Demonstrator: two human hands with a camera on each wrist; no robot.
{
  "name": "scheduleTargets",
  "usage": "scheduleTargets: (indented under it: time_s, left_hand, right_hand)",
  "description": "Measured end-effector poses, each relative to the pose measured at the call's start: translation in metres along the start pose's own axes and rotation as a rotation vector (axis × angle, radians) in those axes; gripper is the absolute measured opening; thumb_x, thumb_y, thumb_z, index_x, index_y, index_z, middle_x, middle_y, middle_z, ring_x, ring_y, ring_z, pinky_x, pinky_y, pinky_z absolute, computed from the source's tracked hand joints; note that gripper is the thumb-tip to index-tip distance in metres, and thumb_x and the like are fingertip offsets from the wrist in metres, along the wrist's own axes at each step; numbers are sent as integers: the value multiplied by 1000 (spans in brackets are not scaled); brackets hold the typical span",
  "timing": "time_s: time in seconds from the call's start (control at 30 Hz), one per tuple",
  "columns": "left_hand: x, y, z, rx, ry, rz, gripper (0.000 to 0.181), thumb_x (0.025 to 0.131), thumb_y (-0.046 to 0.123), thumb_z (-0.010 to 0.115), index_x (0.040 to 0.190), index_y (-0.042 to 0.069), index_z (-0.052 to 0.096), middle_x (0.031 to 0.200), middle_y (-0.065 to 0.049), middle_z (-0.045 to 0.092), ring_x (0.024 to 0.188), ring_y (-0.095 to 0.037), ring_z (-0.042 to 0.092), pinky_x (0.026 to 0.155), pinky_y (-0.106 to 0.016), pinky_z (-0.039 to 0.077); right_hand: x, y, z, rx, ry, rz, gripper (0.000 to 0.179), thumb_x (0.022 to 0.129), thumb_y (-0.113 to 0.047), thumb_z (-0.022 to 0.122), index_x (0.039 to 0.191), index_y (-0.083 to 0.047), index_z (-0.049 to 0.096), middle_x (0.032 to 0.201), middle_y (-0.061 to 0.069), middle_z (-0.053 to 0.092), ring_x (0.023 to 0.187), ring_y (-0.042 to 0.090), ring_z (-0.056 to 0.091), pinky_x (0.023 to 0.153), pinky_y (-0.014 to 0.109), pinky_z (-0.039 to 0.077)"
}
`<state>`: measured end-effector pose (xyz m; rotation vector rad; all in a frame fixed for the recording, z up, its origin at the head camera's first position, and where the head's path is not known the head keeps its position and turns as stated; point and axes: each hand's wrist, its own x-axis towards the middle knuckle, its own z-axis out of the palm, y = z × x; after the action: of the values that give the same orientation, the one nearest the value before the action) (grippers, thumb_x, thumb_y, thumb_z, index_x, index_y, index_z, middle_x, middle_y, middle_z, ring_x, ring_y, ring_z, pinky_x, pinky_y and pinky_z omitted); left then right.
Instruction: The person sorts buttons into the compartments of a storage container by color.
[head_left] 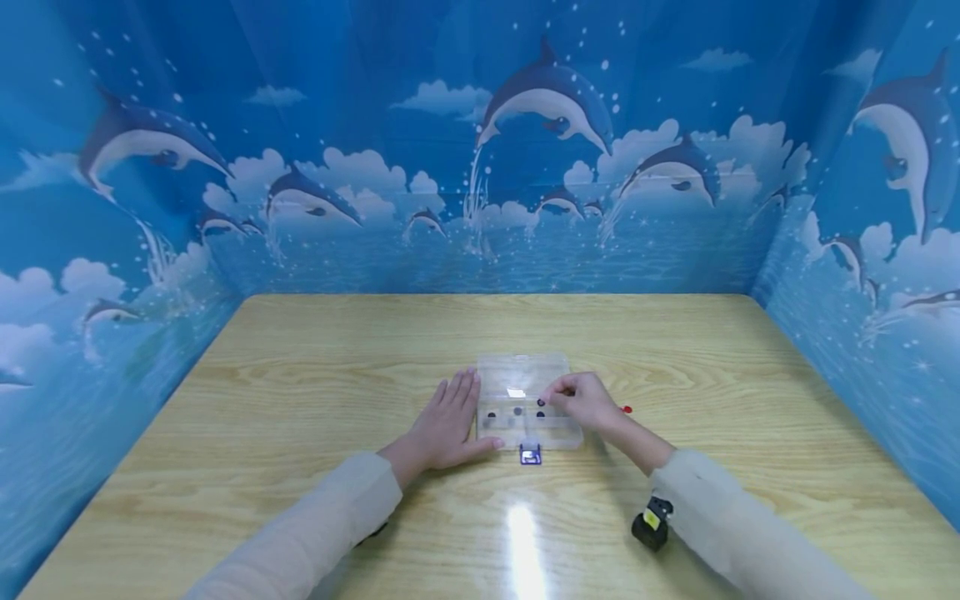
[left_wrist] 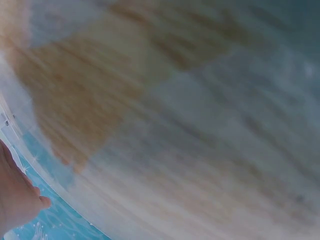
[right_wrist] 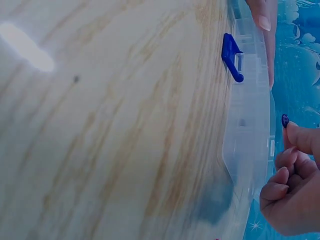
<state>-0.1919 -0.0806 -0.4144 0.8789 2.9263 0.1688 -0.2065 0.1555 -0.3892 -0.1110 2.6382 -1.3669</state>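
Observation:
A clear plastic compartment box [head_left: 555,433] lies on the table with its lid [head_left: 525,367] folded back. Its blue latch [head_left: 530,455] hangs at the front. Small dark round pieces sit in the compartments, among them one [head_left: 491,415] on the left and another [head_left: 540,414] on the right. My left hand [head_left: 446,425] lies flat along the box's left side, fingers straight, thumb at the front edge. Over the right compartments, my right hand [head_left: 583,400] pinches a small, shiny dark-blue round piece [right_wrist: 285,120] between thumb and forefinger.
A small red thing [head_left: 627,409] rests on the wooden table [head_left: 337,350], just beyond the right wrist. Dolphin-print curtains [head_left: 420,275] enclose the back and both sides. A black device [head_left: 651,525] hangs at the right sleeve.

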Motion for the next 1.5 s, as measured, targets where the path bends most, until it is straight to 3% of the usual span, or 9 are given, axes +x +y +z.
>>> scheduleTargets:
  time_s: [0.23,0.43,0.93,1.3,1.5]
  left_hand:
    - [0,0,0,6,2,3,96,89,65,38,146,-5,7,154,-22,4,144,-35,7,117,-48,10]
    - [0,0,1,1,2,5,95,89,64,38,147,-5,7,154,-22,3,144,-35,6,117,-48,10]
    - [0,0,1,-5,0,5,96,89,64,38,147,-5,7,155,-22,3,144,-34,5,117,-48,10]
    - [0,0,0,-9,-3,5,95,89,64,39,147,-5,7,155,-22,3,144,-35,5,117,-48,10]
    - [0,0,0,-3,-11,2,96,89,65,38,147,-5,6,155,-22,2,144,-34,5,117,-48,9]
  right_hand:
    - [0,1,5,5,5,-8,11,85,-1,58,89,4,67,81,10,64,65,10,48,54,18,41]
    - [0,0,7,-52,10,-6,10,85,-3,59,85,1,68,78,8,65,59,10,45,50,19,38]
    - [1,-5,10,-181,-8,17,9,84,-10,66,80,-6,72,77,3,69,59,11,47,53,21,37]
    - [-3,1,4,-78,-32,-79,12,84,-11,65,89,-3,72,79,6,66,66,12,50,57,22,42]
    - [-4,4,-3,-40,-10,-65,13,86,-12,64,95,-5,71,86,6,65,69,13,48,57,22,42]
